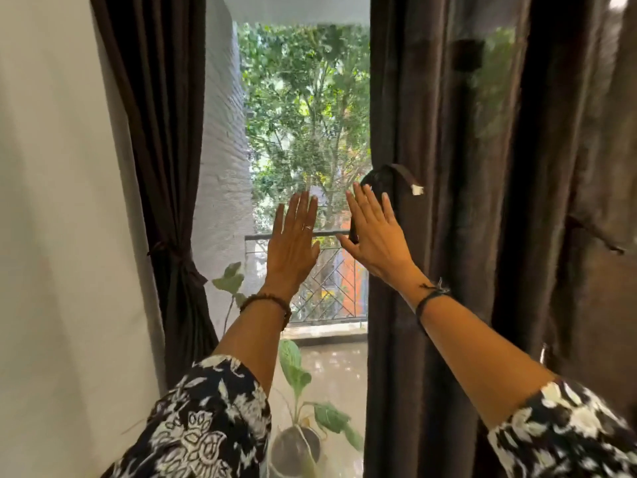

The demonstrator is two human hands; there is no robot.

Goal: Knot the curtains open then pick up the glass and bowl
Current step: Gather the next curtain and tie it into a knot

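patterned sleeves (206,426) lead to left hand (293,243) and right hand (374,236), fingers straight (holding nothing), near the right curtain (431,236)

Single head cam, looking fwd at window (303,132) close up, seemingly tilted slightly upward.

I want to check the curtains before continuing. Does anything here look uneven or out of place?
Yes. The left curtain is gathered and tied back, but the right curtain hangs loose, so the pair looks uneven. Its tie strap sticks out unfastened. Both hands, left hand and right hand, are flat and hold nothing.
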